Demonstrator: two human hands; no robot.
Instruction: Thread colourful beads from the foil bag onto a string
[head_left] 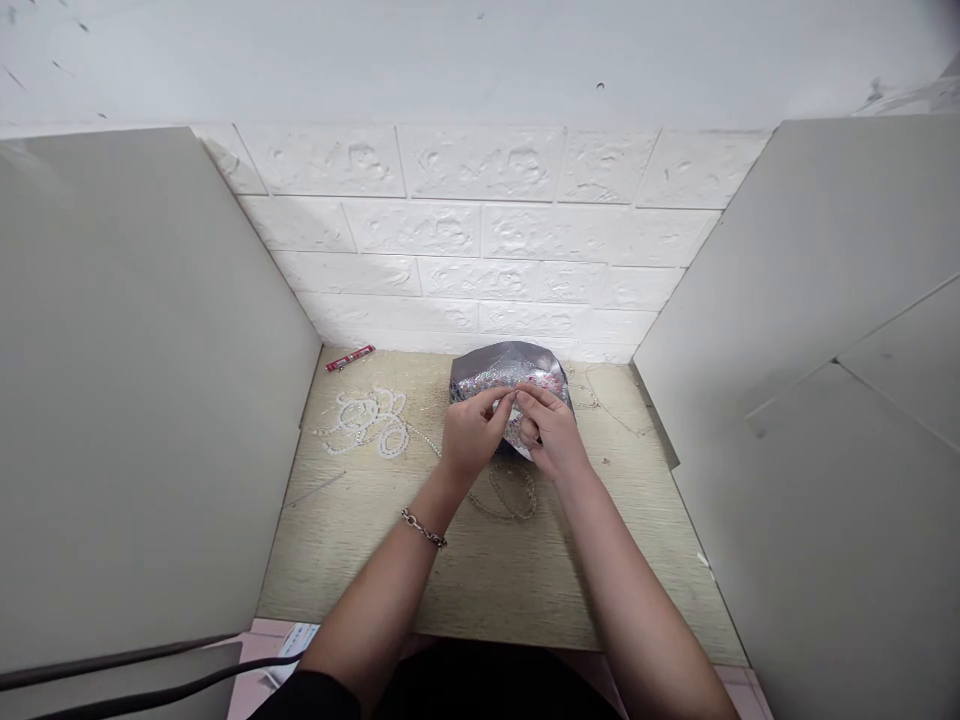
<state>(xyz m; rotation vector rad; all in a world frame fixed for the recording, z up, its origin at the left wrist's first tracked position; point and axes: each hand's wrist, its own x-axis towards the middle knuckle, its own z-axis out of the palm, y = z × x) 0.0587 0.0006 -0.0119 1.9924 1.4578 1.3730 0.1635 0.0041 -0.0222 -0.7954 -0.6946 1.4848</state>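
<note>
Over a shiny silver bag or pouch, my left hand and my right hand meet with their fingertips close together. Each hand is closed in a pinch of thumb and forefinger; whatever sits between the tips is too small to make out. Small multicoloured beads or sequins show in or on the bag, partly hidden by my fingers. A strand of clear beads lies looped on the table just below my hands. Another thin beaded strand runs towards my left hand from the left.
White beaded strands lie coiled on the wooden table. A red narrow packet lies at the back left, a thin needle-like rod at the left. Grey panels flank both sides; a white brick-pattern wall stands behind.
</note>
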